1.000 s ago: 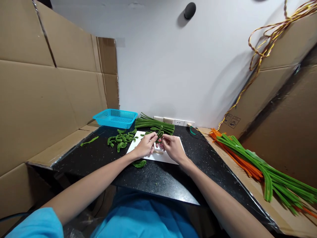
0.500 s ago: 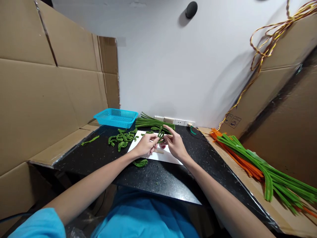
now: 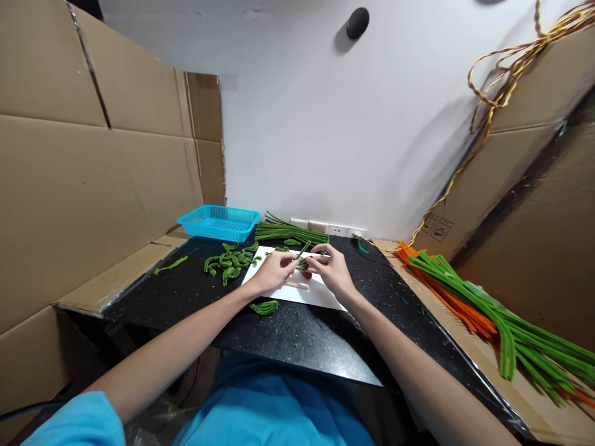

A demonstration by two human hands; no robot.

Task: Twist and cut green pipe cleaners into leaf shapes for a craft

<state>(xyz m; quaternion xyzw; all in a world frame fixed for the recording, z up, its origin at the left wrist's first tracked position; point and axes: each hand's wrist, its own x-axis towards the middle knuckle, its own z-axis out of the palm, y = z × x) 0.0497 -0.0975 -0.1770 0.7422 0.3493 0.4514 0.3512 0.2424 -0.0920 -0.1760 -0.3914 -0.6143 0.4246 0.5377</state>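
Note:
Over a white sheet [image 3: 325, 298], my left hand [image 3: 272, 272] and my right hand [image 3: 332, 271] meet. Both are closed on a dark green pipe cleaner [image 3: 304, 249], bent, with one end sticking up between them. My fingers partly hide its shape. A wooden stick [image 3: 296, 285] lies on the sheet just below my hands, near a small red thing [image 3: 307, 275]. To the left is a pile of curled green pipe-cleaner pieces [image 3: 229, 263]. Another looped green piece [image 3: 264, 308] rests on the black table by the sheet's front edge.
A blue plastic basket [image 3: 218, 232] stands at the back left. Straight dark green pipe cleaners [image 3: 290, 231] lie behind my hands, before a power strip [image 3: 338, 230]. Bright green [image 3: 483, 297] and orange pipe cleaners [image 3: 458, 303] lie on cardboard at the right. Cardboard panels [image 3: 153, 167] wall the left side.
My right hand's raised fingers have curled down toward the pipe cleaner. Its upright end now leans further right, and more of the wooden stick shows below my hands.

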